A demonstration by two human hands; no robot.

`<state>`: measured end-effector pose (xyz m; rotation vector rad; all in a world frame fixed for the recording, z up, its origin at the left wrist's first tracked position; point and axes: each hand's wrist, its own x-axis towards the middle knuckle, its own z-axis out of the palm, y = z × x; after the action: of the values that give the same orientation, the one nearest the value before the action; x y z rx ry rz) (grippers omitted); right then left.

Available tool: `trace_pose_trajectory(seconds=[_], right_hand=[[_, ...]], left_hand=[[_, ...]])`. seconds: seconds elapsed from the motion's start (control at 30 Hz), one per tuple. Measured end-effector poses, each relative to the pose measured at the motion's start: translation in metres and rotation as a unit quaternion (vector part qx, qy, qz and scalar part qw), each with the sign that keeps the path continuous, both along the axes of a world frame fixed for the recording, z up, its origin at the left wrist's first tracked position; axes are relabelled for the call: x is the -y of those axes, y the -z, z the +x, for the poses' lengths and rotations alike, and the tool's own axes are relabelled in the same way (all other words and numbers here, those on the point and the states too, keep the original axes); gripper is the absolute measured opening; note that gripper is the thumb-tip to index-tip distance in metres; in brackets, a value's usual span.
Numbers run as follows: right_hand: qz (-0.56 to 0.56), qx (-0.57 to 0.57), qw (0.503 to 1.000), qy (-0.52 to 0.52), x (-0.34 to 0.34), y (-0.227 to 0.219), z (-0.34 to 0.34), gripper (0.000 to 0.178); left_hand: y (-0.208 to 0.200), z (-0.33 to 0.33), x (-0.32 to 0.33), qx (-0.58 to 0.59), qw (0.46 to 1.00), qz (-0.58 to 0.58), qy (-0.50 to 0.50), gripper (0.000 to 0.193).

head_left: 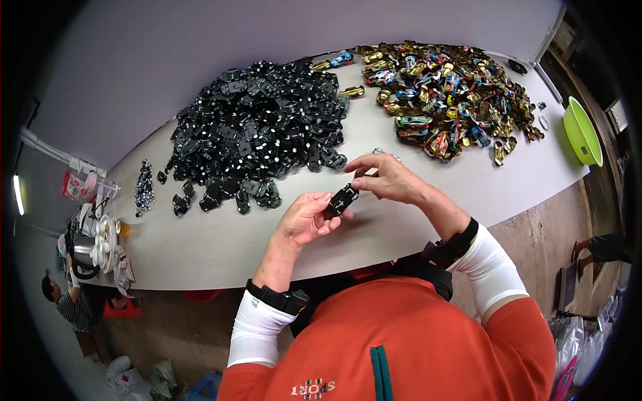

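Observation:
My left hand (309, 217) holds a black toy car chassis (342, 200) between thumb and fingers, tilted over the table. My right hand (394, 179) is curled at the chassis's upper end, thumb and fingertips bent together. Something small and dark shows between those fingers, too small to name. Behind my right hand lies a silvery piece (387, 154), partly covered by it. A large heap of black toy car chassis (261, 120) spreads beyond my hands to the left. To the right is a heap of shiny, multicoloured toy car bodies (448, 87).
Small black and silver parts (144, 189) form a little pile on the table's (200, 250) left. A lime-green basin (582, 131) stands at the right edge. A metal kettle (85, 256) is at the far left. Other people (73, 304) are at the left and right edges.

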<state>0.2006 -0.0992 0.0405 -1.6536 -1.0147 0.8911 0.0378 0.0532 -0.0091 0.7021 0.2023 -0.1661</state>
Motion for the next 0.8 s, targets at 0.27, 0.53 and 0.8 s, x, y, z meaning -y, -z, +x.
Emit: trace_pose_trajectory(seconds=[0.27, 0.53, 0.8], right_hand=[[-0.008, -0.49, 0.867, 0.088, -0.009, 0.047, -0.037, 0.017], [0.03, 0.21, 0.961, 0.177, 0.013, 0.041, 0.015, 0.012], [-0.195, 0.421, 0.881, 0.098, -0.002, 0.02, 0.048, 0.024]], left_hand=[[0.004, -0.007, 0.032, 0.07, 0.954, 0.107, -0.272, 0.034], [0.015, -0.012, 0.03, 0.084, 0.956, -0.033, -0.279, 0.03], [0.025, -0.018, 0.03, 0.083, 0.959, -0.12, -0.242, 0.038]])
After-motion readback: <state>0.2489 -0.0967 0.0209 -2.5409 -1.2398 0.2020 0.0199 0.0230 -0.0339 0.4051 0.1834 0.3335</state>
